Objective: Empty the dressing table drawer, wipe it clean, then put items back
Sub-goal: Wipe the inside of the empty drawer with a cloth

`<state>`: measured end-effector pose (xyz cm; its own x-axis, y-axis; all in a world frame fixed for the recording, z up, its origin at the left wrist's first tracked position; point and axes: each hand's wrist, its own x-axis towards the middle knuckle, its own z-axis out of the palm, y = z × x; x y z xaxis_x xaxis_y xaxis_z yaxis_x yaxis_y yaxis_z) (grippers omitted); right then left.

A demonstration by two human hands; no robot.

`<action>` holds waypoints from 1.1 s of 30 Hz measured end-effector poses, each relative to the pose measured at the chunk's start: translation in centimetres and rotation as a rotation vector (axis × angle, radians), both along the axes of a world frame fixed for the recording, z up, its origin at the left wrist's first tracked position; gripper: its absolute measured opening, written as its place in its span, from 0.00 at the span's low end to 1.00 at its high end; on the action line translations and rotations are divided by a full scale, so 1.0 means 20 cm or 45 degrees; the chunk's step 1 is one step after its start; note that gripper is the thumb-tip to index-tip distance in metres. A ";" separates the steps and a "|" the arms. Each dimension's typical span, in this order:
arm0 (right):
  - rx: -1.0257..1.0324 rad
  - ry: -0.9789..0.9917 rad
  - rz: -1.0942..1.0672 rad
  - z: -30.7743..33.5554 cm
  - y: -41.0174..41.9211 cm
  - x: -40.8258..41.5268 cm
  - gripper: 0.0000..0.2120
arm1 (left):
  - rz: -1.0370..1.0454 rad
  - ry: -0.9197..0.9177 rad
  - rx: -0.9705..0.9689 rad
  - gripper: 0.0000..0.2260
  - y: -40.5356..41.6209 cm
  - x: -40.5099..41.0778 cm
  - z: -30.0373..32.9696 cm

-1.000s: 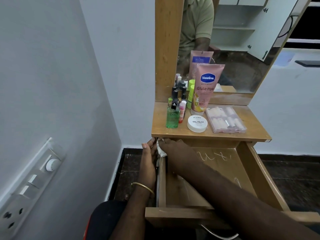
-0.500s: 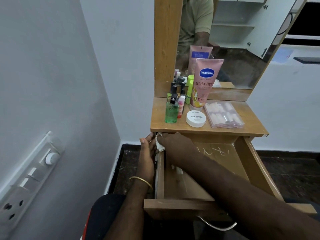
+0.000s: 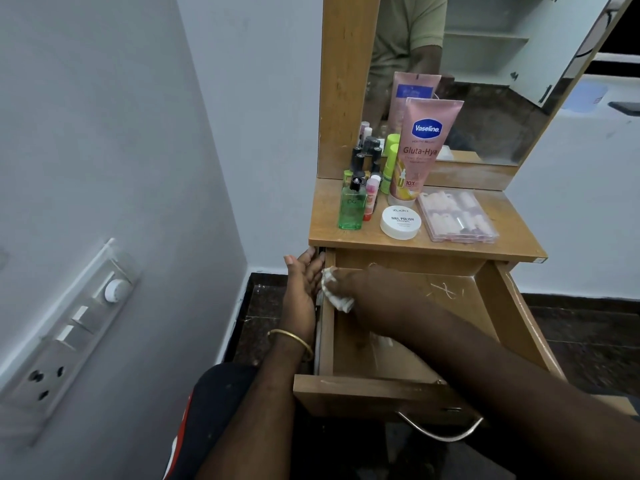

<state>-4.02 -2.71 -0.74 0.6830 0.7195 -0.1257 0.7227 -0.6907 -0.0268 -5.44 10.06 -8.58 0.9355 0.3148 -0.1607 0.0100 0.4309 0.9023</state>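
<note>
1. The wooden drawer (image 3: 491, 306) is pulled well out from under the dressing table top (image 3: 415, 237), its bare floor showing pale scratch marks near the back.
2. A curved metal handle (image 3: 440, 431) hangs on its front panel.
3. A crumpled white cloth (image 3: 334, 297) is pressed against the inside of the drawer's left wall, near the back corner.

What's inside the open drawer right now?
Inside the drawer: the right hand pressing a white cloth at the left wall, plus bare scratched wood. No items are visible. The forearm covers part of the floor, so that part can't be checked.
</note>
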 end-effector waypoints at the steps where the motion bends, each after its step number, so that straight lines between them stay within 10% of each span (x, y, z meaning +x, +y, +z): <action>1: -0.038 -0.058 0.010 0.00 0.01 0.00 0.23 | -0.003 -0.002 -0.003 0.35 0.00 0.00 0.00; 10: -0.060 0.147 0.465 0.05 -0.15 -0.23 0.21 | -0.020 -0.026 0.044 0.40 0.00 0.00 0.00; 33: 0.282 0.531 0.393 0.03 -0.11 -0.24 0.13 | -0.060 0.056 -0.031 0.40 -0.01 -0.10 -0.03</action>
